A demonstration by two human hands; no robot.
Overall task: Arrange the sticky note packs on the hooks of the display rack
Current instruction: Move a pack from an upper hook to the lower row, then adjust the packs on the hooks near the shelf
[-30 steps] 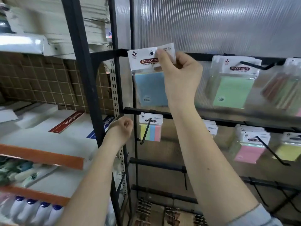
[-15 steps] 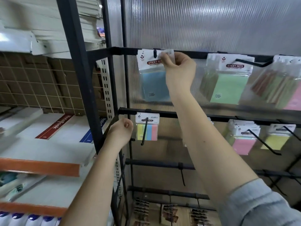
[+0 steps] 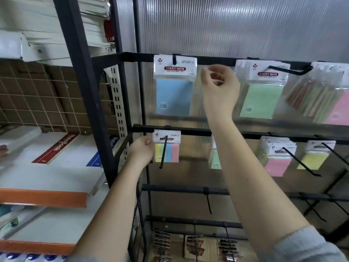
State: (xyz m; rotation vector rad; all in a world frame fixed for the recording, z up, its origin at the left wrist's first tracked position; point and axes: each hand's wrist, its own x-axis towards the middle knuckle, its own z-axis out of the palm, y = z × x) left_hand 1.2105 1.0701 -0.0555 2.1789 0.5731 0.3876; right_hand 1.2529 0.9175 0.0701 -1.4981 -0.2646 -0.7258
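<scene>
Where the head view looks up at a black metal display rack filling the centre and right of the frame, a blue sticky note pack hangs from a short hook on the top bar, upper centre. Its white header card reads "STICKY NOTE" in a red band. Just right of it, the right hand is raised with fingers loosely curled and slightly apart, holding nothing and clear of the pack.

Further right on the same bar hangs a green pack, also labelled "STICKY NOTE", then a blurred pack of coloured strips at the right edge.

On the 2nd bar, centre left, a small striped pack in yellow, blue and pink hangs on a long black hook; its label also reads "STICKY NOTE". The left hand sits at its left edge, fingers curled; I cannot tell whether they pinch the pack. To the right on that bar are a pink pack and a yellow pack.

At the left of the frame, a shelf holds a white box printed "NoteBook". Binder clips hang at the bottom centre.
</scene>
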